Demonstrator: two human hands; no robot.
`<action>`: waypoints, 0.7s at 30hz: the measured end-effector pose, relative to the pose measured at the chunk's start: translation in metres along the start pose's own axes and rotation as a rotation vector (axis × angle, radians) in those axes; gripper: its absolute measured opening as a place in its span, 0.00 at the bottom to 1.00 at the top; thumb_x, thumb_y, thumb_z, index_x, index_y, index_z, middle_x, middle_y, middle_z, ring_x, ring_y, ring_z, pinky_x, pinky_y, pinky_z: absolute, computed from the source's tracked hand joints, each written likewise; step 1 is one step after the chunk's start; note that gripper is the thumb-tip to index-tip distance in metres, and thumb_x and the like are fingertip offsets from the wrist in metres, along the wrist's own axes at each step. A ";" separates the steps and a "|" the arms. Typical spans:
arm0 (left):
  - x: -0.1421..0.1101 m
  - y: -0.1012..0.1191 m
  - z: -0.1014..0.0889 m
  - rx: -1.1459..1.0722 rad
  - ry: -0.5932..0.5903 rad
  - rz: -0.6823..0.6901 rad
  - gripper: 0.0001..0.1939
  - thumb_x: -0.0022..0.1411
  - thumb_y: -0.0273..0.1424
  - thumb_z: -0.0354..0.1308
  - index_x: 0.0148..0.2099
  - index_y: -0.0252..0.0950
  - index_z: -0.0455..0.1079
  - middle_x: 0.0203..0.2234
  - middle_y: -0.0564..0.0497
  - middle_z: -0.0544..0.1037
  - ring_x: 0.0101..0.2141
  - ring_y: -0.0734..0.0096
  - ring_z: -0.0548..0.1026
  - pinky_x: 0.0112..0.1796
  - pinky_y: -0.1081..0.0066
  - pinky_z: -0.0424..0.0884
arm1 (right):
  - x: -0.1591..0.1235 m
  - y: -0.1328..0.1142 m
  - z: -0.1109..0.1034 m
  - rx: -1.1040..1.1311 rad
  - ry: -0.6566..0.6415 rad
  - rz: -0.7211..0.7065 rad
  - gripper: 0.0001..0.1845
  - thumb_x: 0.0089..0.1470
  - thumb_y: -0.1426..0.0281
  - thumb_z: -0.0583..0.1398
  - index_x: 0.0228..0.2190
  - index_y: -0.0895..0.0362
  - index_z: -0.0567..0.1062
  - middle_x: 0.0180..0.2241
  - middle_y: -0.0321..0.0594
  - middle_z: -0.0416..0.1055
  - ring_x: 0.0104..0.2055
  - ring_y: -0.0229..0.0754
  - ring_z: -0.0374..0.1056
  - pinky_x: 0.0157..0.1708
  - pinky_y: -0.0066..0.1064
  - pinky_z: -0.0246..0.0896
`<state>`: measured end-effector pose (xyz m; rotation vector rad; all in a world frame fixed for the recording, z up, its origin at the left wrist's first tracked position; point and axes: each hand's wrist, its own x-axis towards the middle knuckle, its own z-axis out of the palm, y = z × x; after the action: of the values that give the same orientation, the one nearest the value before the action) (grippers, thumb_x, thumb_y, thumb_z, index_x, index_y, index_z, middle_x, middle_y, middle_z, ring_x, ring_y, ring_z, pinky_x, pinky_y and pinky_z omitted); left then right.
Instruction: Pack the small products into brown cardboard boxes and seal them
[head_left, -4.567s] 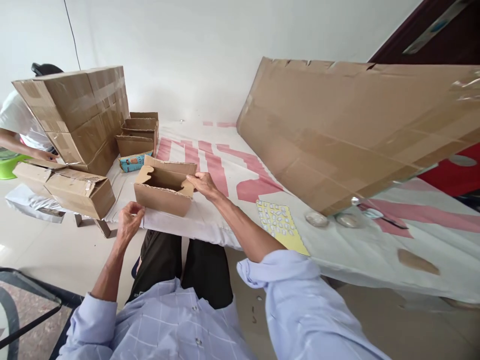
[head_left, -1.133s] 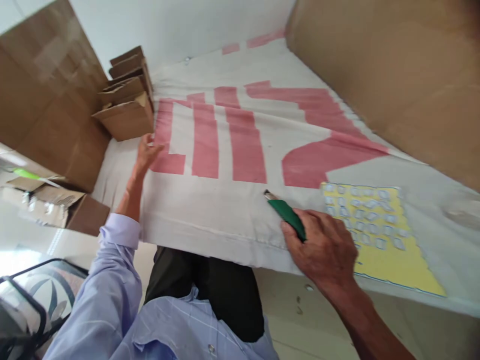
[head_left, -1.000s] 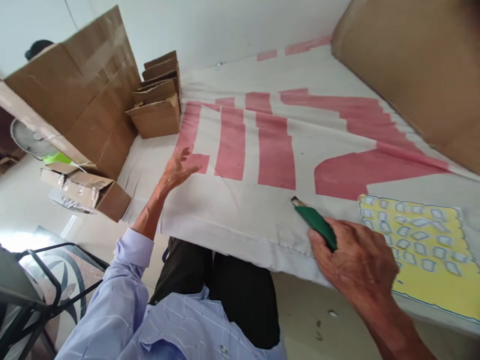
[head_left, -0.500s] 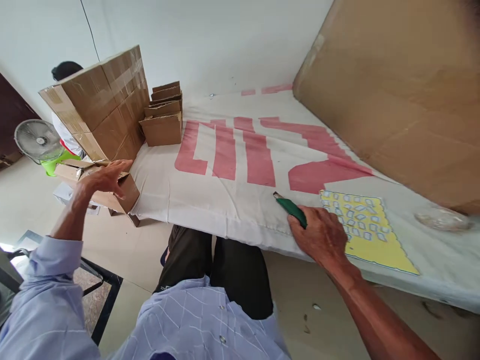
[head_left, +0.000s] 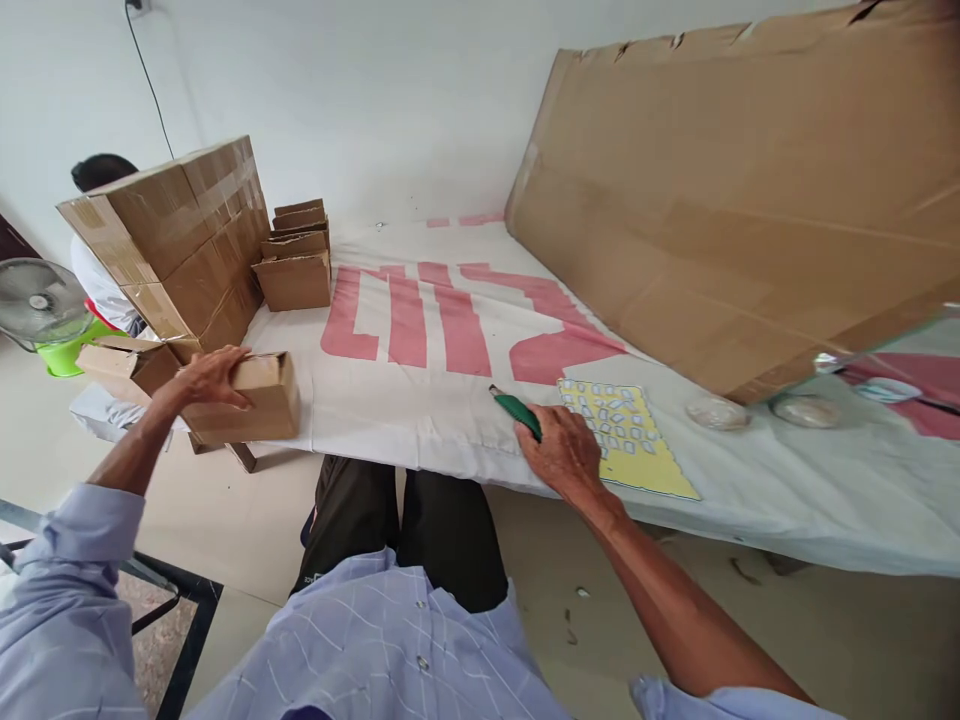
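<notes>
My left hand (head_left: 214, 378) grips a small cardboard box (head_left: 259, 408) over its top, thumb along the near side. This box is at the left end of the cloth-covered table (head_left: 397, 420). Another small cardboard box (head_left: 124, 365) with raised flaps lies just left of it, partly behind my wrist. My right hand (head_left: 562, 448) is closed round a green utility knife (head_left: 517, 412), its tip pointing forward and left above the white cloth. Beside that hand lies a yellow sheet (head_left: 637, 460) with rows of small pale pieces on it.
Stacked taped cartons (head_left: 187, 230) stand at the back left, with several open small boxes (head_left: 296, 285) beside them. A large cardboard sheet (head_left: 735, 200) leans at the right. Two clear tape rolls (head_left: 718, 412) lie below it. A person (head_left: 105, 172) and a fan (head_left: 41, 300) are beyond the cartons.
The box under my left hand has come right, apart from the other box, and my fingers now lie on it. My view has turned right; the knife stays in my right hand.
</notes>
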<state>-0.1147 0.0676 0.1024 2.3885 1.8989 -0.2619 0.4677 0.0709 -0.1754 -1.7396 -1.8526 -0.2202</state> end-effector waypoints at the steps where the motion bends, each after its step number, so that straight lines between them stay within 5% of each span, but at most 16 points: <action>1: 0.006 0.024 0.006 -0.022 0.050 0.032 0.57 0.53 0.54 0.76 0.79 0.41 0.62 0.71 0.35 0.74 0.70 0.29 0.71 0.69 0.39 0.63 | 0.000 0.000 0.000 0.005 0.002 0.002 0.18 0.66 0.64 0.58 0.51 0.59 0.81 0.45 0.55 0.78 0.46 0.58 0.69 0.47 0.44 0.65; 5: 0.031 0.120 0.030 -0.140 0.241 0.146 0.51 0.53 0.55 0.78 0.72 0.40 0.68 0.64 0.32 0.79 0.65 0.27 0.76 0.67 0.35 0.62 | 0.000 -0.001 -0.002 0.023 -0.002 -0.002 0.18 0.66 0.65 0.57 0.50 0.58 0.81 0.45 0.54 0.78 0.47 0.58 0.69 0.48 0.46 0.66; 7: 0.035 0.146 0.034 -0.265 0.286 0.250 0.54 0.53 0.54 0.79 0.74 0.40 0.66 0.64 0.32 0.79 0.65 0.28 0.76 0.67 0.36 0.63 | 0.000 0.000 -0.003 0.026 -0.010 -0.001 0.17 0.67 0.65 0.57 0.50 0.58 0.81 0.46 0.54 0.79 0.47 0.58 0.70 0.48 0.46 0.66; 9: 0.030 0.147 0.035 -0.405 0.358 0.289 0.55 0.54 0.54 0.79 0.77 0.42 0.63 0.68 0.33 0.77 0.69 0.30 0.73 0.69 0.37 0.62 | 0.000 0.001 -0.003 0.027 -0.012 0.005 0.18 0.67 0.65 0.57 0.50 0.58 0.81 0.46 0.55 0.79 0.47 0.59 0.70 0.48 0.46 0.66; 13: 0.004 0.105 0.046 -0.671 0.493 0.109 0.53 0.56 0.57 0.76 0.76 0.43 0.63 0.75 0.35 0.69 0.75 0.34 0.66 0.72 0.40 0.64 | 0.000 0.003 -0.003 0.040 -0.012 0.002 0.18 0.66 0.65 0.57 0.51 0.58 0.80 0.46 0.56 0.79 0.48 0.59 0.70 0.49 0.47 0.66; 16: -0.006 0.084 0.068 -0.928 0.427 0.039 0.53 0.54 0.60 0.76 0.73 0.43 0.65 0.75 0.34 0.68 0.76 0.34 0.65 0.68 0.41 0.70 | -0.001 0.004 -0.003 0.056 -0.011 0.000 0.18 0.66 0.65 0.57 0.51 0.57 0.80 0.46 0.55 0.78 0.49 0.59 0.69 0.50 0.47 0.66; 21: 0.013 0.094 0.100 -1.231 0.376 0.147 0.56 0.42 0.56 0.83 0.67 0.42 0.66 0.72 0.32 0.71 0.75 0.36 0.67 0.70 0.42 0.68 | -0.002 0.002 -0.004 0.065 0.001 0.005 0.17 0.65 0.64 0.57 0.49 0.57 0.80 0.45 0.55 0.78 0.48 0.59 0.69 0.50 0.47 0.67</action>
<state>-0.0292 0.0418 -0.0019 1.6792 1.2704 1.0905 0.4706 0.0675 -0.1735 -1.6998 -1.8342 -0.1565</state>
